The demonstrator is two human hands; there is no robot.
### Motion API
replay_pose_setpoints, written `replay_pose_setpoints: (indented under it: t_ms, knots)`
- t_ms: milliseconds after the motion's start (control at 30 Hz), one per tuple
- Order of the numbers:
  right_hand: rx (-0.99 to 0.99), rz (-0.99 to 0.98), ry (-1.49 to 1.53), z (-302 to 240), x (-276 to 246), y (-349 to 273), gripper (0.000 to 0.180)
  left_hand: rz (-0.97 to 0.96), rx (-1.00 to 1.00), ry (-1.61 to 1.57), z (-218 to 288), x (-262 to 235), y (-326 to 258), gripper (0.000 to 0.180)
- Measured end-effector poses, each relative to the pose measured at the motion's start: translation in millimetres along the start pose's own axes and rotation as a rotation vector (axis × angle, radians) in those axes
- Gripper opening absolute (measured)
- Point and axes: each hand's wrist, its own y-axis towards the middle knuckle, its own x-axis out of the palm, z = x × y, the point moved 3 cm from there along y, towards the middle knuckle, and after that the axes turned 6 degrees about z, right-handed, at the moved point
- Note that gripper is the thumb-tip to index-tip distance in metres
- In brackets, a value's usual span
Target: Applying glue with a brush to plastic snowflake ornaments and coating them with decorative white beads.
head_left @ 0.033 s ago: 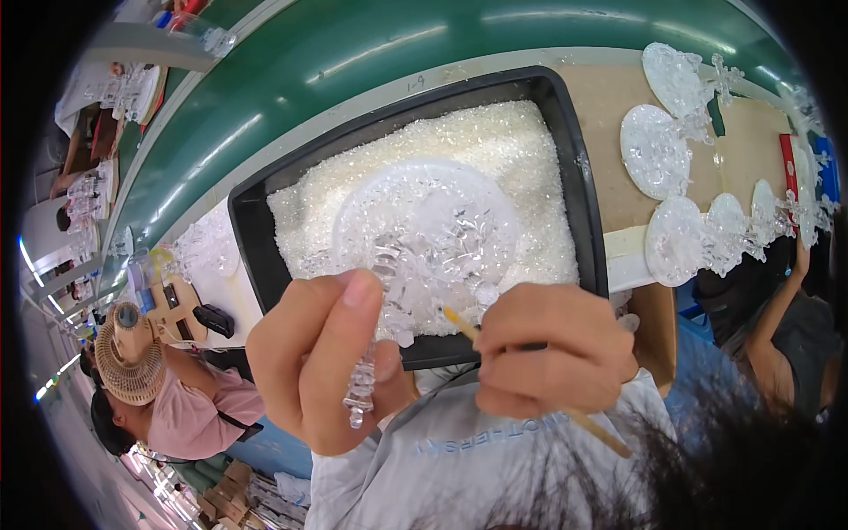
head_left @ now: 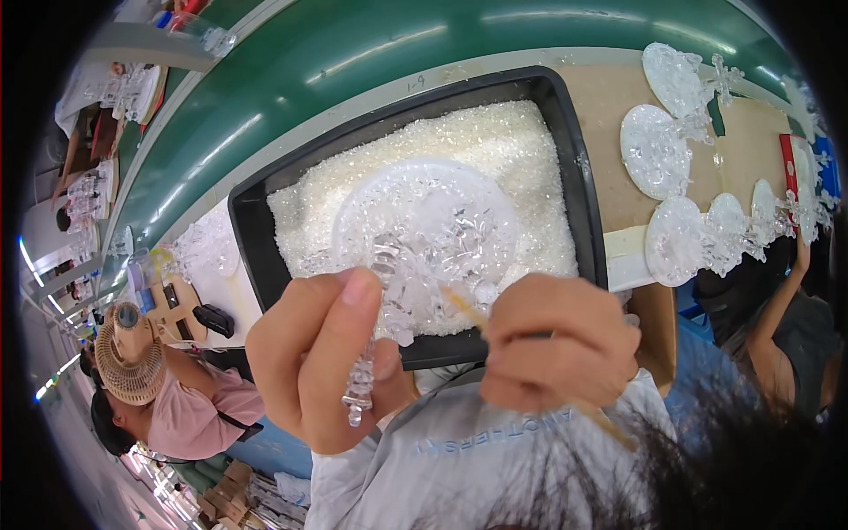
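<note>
My left hand (head_left: 314,353) is closed around the ridged stem of a clear ornament (head_left: 359,389), thumb and fingers pinching it. The stem's beaded end sticks out below the fingers. Beyond the fingertips is a round frosted disc (head_left: 424,181) with clear faceted pieces on it, over the white granules; whether the stem joins it is hard to tell. My right hand (head_left: 561,340) is closed on a thin wooden stick with a yellowish tip (head_left: 462,305), perhaps a small brush. Its tip points at the clear pieces, and whether it touches them is unclear.
A black tray (head_left: 579,177) of sparkling white granules (head_left: 521,132) stands before me. Similar clear ornaments (head_left: 655,152) sit on the brown board (head_left: 609,106) at right. At left are a fan (head_left: 132,358) and a person in pink (head_left: 199,420); another person's arm (head_left: 773,327) shows at far right.
My right hand has shifted slightly to the right, and the stick's tip now lies a little higher, nearer the clear pieces. The left hand and ornament look nearly still.
</note>
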Motion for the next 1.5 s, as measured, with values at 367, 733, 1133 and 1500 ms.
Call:
replay_pose_setpoints:
  t_ms: [367,733,1133,1500]
  knots:
    - [0.091,0.141,-0.025,-4.2,-7.4,0.7,0.026,0.030,-0.027,0.146,2.0,-3.4,-6.6,0.030]
    - [0.006,0.027,-0.037,-8.7,5.6,-6.1,0.028,0.091,-0.127,0.122,-1.0,-3.1,-15.7,0.030]
    - [-0.029,-0.068,-0.154,-12.3,3.5,-0.8,0.027,0.048,-0.126,0.134,2.1,-4.1,-10.3,0.029]
    - [-0.014,0.191,-0.147,-5.7,-7.9,1.7,0.032,0.026,-0.217,0.030,-9.4,1.7,-0.9,0.022]
